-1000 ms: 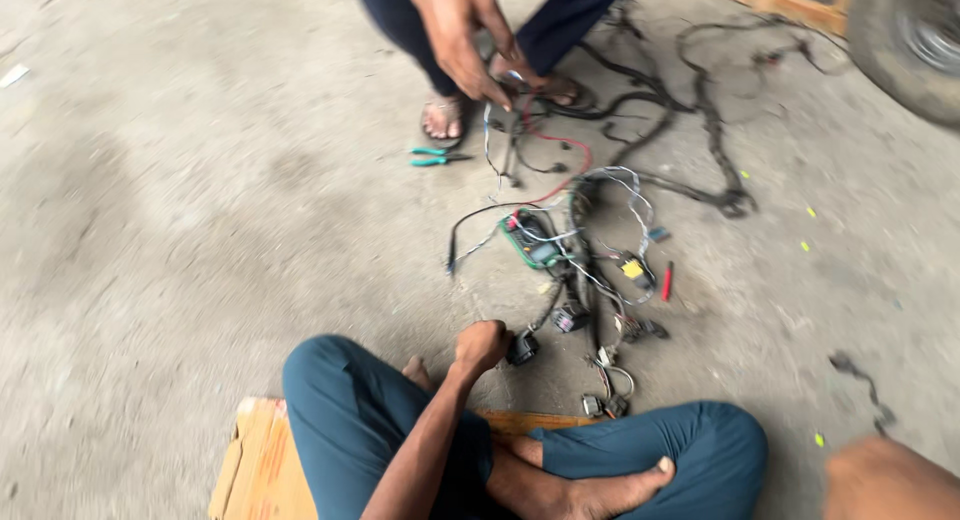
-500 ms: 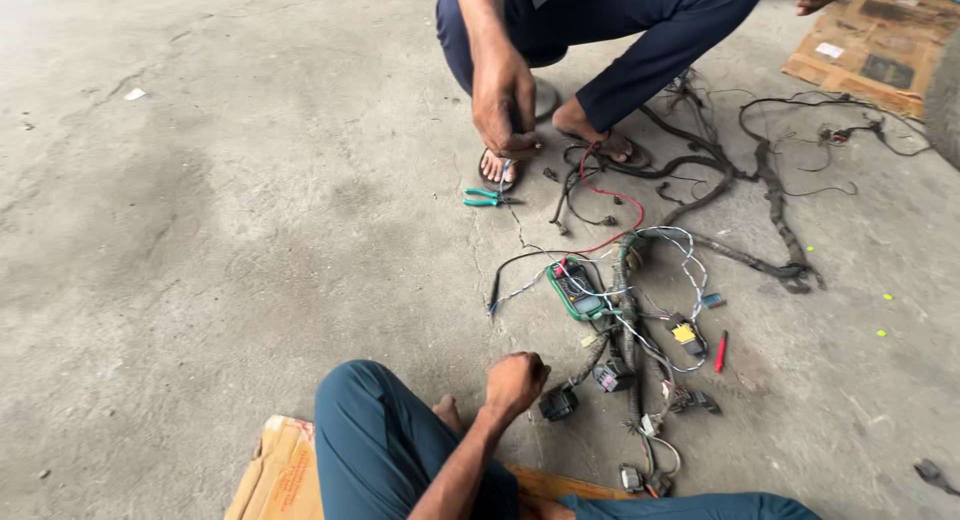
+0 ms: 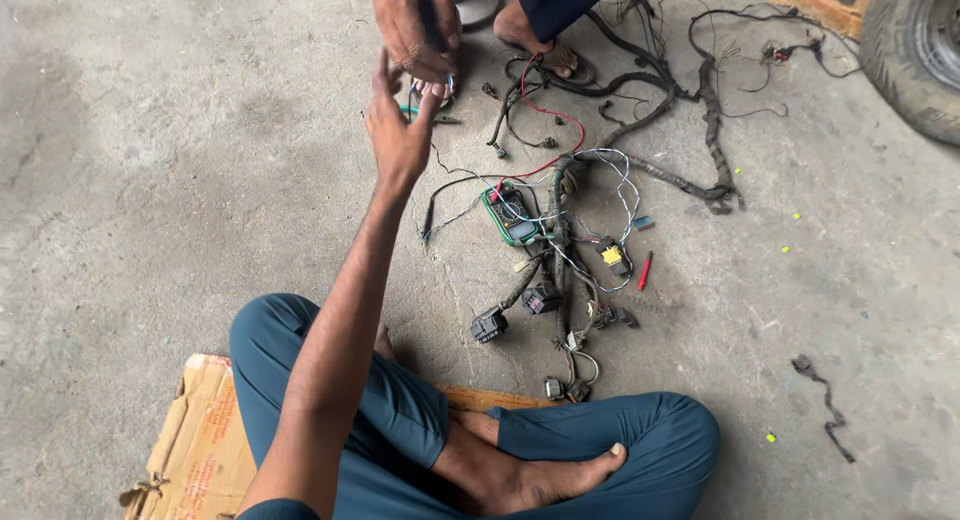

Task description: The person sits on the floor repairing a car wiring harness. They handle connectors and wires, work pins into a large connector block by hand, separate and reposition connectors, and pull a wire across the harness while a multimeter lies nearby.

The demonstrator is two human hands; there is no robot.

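My left hand (image 3: pixel 398 130) is stretched out ahead over the concrete floor, fingers apart and pointing up. Its fingertips meet another person's hand (image 3: pixel 415 25), which reaches down and pinches a small object (image 3: pixel 443 84) that is too small to make out. I cannot tell whether my fingers touch that object. Green-handled pliers (image 3: pixel 407 110) lie on the floor just behind my hand, mostly hidden. To the right lies a tangled black wire harness (image 3: pixel 560 240) with a green multimeter (image 3: pixel 510 215) in it. My right hand is out of view.
I sit cross-legged in teal trousers on flattened cardboard (image 3: pixel 190 440). The other person squats at the top, a sandalled foot (image 3: pixel 545 50) by the harness. A tyre (image 3: pixel 920 50) stands top right. A red tool (image 3: pixel 645 270) and black strip (image 3: pixel 825 400) lie on the floor.
My left hand has lifted from beside the harness connectors and reached forward and up to the other person's lowered hand. The view has also shifted closer.
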